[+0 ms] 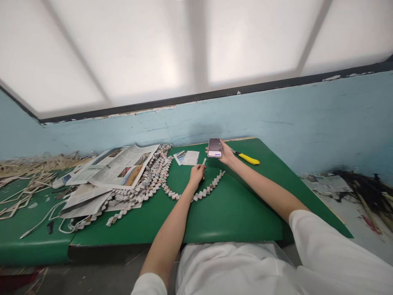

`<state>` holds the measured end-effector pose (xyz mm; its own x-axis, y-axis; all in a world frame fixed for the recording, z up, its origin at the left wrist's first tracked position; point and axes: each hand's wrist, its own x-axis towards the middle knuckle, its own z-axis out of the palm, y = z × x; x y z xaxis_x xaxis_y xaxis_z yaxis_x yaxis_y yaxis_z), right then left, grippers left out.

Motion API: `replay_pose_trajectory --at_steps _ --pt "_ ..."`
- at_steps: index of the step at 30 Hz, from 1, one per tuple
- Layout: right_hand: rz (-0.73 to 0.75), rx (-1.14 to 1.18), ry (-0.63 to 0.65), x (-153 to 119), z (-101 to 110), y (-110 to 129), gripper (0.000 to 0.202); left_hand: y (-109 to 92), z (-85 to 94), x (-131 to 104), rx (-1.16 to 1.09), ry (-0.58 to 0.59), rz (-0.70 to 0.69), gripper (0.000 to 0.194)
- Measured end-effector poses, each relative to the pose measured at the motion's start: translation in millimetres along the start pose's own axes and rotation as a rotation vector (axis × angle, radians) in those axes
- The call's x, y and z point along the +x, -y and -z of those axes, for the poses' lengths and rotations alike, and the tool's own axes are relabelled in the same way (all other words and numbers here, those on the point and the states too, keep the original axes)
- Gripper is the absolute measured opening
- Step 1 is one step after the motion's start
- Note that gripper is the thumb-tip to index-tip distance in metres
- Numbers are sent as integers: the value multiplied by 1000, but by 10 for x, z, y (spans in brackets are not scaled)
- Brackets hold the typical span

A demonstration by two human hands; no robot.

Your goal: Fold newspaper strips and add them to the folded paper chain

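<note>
My right hand (226, 153) holds a phone (215, 148) with its screen lit, above the back of the green table. Just left of it, my left hand (196, 175) pinches a small pale folded strip (204, 162). A zigzag chain of folded paper (204, 193) curves across the table around and under my left forearm. Two printed paper pieces (190, 158) lie behind my left hand. To the right of the phone rests a yellow-handled tool (249, 158), its front end partly hidden by my right hand.
Newspaper sheets (123, 168) lie over a heap of folded paper chains (153, 176) on the left of the green table (233, 221). Further left are pale strips (27, 184) and a white cable (39, 224). A blue wall (291, 119) stands behind; dark debris (373, 190) lies at the right.
</note>
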<state>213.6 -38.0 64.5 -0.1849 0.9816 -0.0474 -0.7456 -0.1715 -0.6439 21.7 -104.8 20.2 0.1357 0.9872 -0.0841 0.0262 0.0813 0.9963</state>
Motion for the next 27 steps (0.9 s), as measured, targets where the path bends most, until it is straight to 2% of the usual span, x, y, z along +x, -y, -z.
replay_pose_trajectory --at_steps 4,8,11,20,25,27 --pt "6 -29 94 -105 -28 44 34 14 -4 10 3 -7 3 35" --pt "11 -95 258 -228 -61 56 46 8 -10 6 -4 3 3 32" --pt "-6 -146 314 -275 -82 36 51 -2 -16 5 5 -6 13 30" --pt "-7 -199 347 -333 -100 19 59 -12 -28 5 -1 -12 22 27" --pt "-37 -174 321 -330 -89 47 57 -13 -18 -3 14 -14 21 27" --pt "-40 -162 299 -302 -87 41 50 -12 -14 -6 13 -9 15 29"
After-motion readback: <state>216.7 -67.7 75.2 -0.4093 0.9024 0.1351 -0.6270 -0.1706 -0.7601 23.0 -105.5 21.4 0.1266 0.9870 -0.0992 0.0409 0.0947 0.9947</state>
